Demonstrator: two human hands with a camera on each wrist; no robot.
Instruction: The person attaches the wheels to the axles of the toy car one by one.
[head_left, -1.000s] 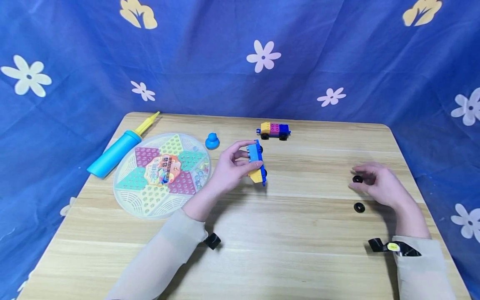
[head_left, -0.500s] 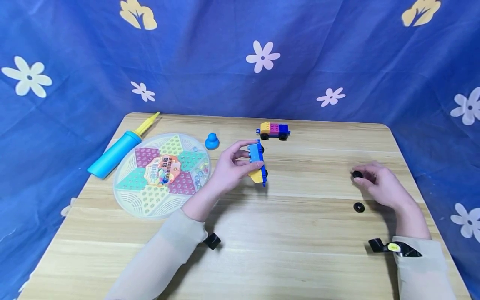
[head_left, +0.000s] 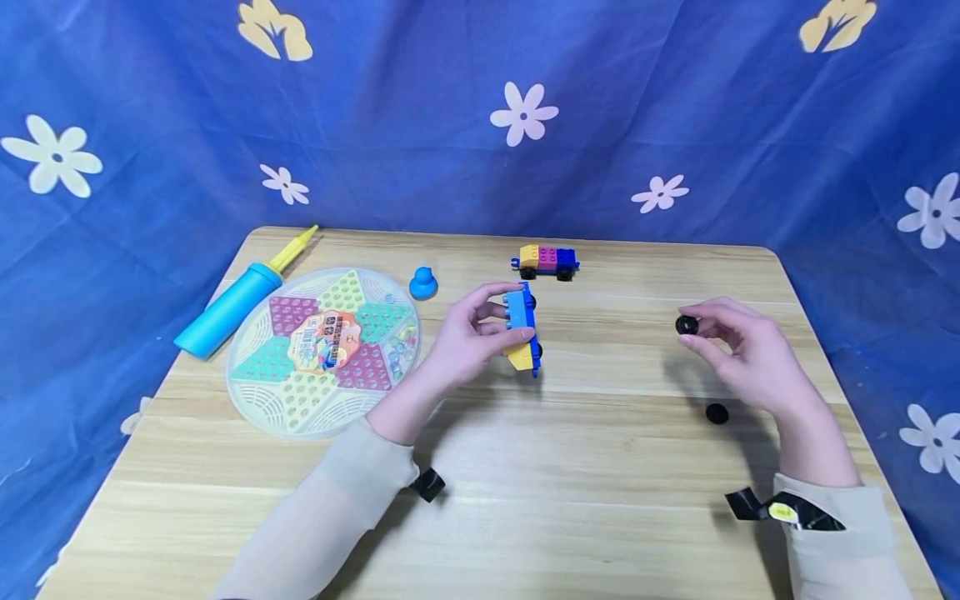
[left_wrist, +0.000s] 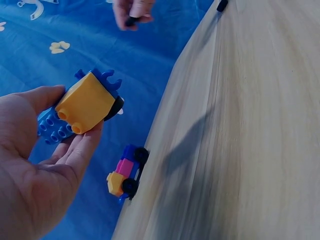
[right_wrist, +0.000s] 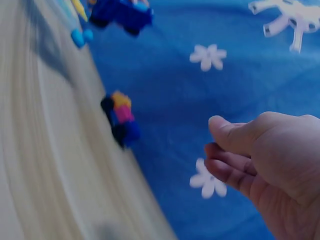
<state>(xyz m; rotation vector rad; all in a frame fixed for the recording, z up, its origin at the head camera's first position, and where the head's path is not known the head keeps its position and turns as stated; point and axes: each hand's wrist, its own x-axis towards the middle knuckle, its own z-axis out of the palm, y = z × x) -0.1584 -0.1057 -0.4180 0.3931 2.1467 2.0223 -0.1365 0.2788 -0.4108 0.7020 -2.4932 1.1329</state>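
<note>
My left hand (head_left: 467, 343) grips a toy block car (head_left: 517, 310) above the table, tipped on its side. Light blue and yellow blocks sit on its dark blue base; black wheels show along the far side. In the left wrist view the yellow block (left_wrist: 87, 103) faces the camera, with thumb and fingers around the car. Over on the right, my right hand (head_left: 761, 362) pinches a loose black wheel (head_left: 686, 325) between thumb and fingers, raised off the table. The right wrist view hides that wheel behind the hand. Another black wheel (head_left: 717, 413) lies on the table below it.
A second block car (head_left: 547, 261), yellow, pink and blue, stands near the back edge. Left of it are a blue rubber duck (head_left: 423, 283), a round Chinese checkers board (head_left: 262, 400) and a blue hand pump (head_left: 228, 310). A blue flowered cloth (head_left: 420, 158) hangs behind.
My right hand has lifted the wheel from the table and moved it left and away from me. The left hand with the car has shifted slightly right.
</note>
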